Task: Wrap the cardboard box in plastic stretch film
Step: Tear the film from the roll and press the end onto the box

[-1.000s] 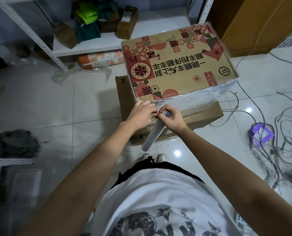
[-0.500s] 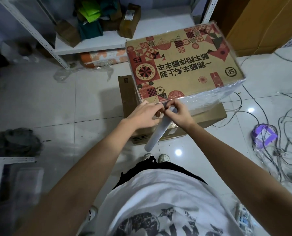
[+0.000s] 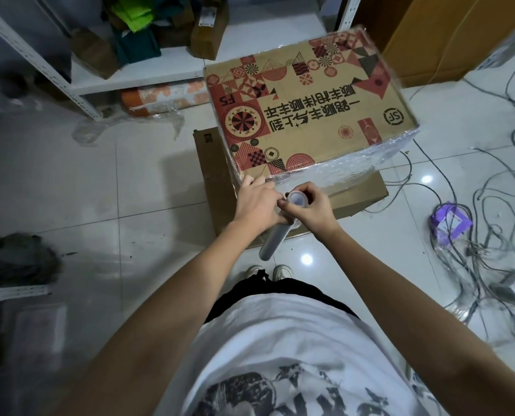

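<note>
A printed cardboard box [image 3: 307, 115] with red patterns stands on a plainer brown box [image 3: 217, 181]. Clear stretch film covers its near side [image 3: 355, 166]. In front of its near left corner hangs a slim grey roll of stretch film [image 3: 275, 238], upper end toward the box and lower end pointing down at my feet. My right hand [image 3: 313, 210] grips the top of the roll. My left hand [image 3: 257, 202] touches the roll's top from the left, fingers pinched against the film at the box's corner.
A white metal shelf [image 3: 148, 70] with parcels stands behind the boxes, an orange-patterned bundle [image 3: 166, 97] beneath it. Tangled cables [image 3: 490, 205] and a purple item [image 3: 450, 223] lie on the tiled floor at right. A dark heap [image 3: 16, 259] lies left. A tall brown carton [image 3: 448, 34] stands far right.
Both hands have stayed at the box's near left corner, working the film at the roll's top. The roll's open end has turned more toward me, and the view has shifted slightly.
</note>
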Demonstrator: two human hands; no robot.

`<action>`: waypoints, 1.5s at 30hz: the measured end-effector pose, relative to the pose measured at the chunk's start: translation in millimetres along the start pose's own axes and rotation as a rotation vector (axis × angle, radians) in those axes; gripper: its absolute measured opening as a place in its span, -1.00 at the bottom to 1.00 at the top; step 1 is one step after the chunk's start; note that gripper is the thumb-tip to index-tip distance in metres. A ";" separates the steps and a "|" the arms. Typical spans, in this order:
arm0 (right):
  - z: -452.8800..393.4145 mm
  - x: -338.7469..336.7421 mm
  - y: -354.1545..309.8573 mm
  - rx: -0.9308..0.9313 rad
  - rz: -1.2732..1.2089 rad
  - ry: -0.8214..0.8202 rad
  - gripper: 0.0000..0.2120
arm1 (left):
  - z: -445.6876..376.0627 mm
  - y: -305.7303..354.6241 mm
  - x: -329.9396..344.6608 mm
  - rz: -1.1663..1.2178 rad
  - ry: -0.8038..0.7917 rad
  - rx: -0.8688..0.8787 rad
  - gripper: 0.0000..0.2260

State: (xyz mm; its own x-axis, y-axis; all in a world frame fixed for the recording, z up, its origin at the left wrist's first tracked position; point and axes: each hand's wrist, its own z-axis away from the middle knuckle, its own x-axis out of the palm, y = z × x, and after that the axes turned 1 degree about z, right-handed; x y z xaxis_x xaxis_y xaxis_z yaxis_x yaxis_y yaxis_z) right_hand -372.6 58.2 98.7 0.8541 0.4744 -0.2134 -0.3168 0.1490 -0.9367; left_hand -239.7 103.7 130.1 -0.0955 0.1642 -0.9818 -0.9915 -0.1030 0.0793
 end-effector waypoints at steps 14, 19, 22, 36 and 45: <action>17.3 13.9 35.6 0.039 -0.018 -0.115 -0.72 | -0.3 -4.3 -4.1 0.040 -0.038 -0.010 -0.52; 29.1 13.2 44.0 0.035 -0.088 -0.067 -0.76 | 0.4 -16.3 -6.2 0.071 -0.055 0.103 -0.42; 33.2 18.3 49.3 0.057 -0.160 -0.018 -0.83 | 3.5 -15.8 -4.0 -0.059 -0.029 0.154 -0.62; 31.9 40.0 45.1 0.164 -0.345 0.236 -0.86 | 2.9 -19.7 2.7 0.073 -0.009 0.138 -0.81; 21.7 38.0 45.0 0.308 -0.530 0.339 -0.88 | 6.7 -25.6 3.7 0.113 -0.041 0.196 -0.84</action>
State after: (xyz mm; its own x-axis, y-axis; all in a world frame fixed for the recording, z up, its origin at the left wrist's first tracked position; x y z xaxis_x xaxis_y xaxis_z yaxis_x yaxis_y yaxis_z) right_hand -363.4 101.7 54.5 0.9915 -0.0198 0.1283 0.1180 0.5484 -0.8279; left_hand -215.3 113.5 125.6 -0.2061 0.2022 -0.9574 -0.9722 0.0686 0.2238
